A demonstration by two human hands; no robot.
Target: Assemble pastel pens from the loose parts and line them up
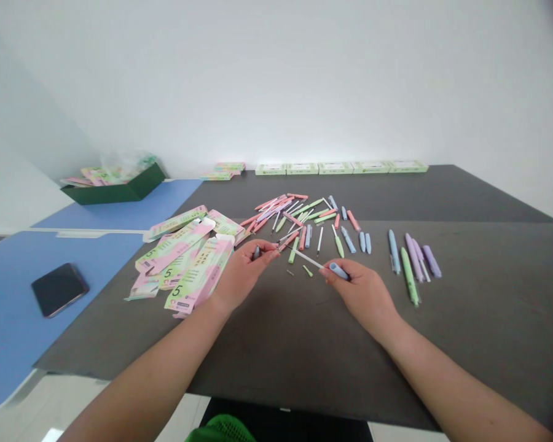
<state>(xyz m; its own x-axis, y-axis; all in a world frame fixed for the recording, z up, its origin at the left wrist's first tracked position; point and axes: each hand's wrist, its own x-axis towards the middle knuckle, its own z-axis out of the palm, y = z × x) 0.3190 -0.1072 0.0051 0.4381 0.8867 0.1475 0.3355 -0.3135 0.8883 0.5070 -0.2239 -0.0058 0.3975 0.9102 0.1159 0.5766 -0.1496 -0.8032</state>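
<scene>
Pen [257,252] mostly hidden, green object [220,429] cut off

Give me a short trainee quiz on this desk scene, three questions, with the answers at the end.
1. What does the right hand hold? A: a pair of scissors. B: a blue pen barrel with a white refill. C: a ruler.

2. True or false: the black phone lies on the blue desk, not on the dark table.

3. Fill in the blank: the large number printed on the pink-and-green packaging sleeves is ___.

Key: 1 B; 2 true; 3 5.
</scene>
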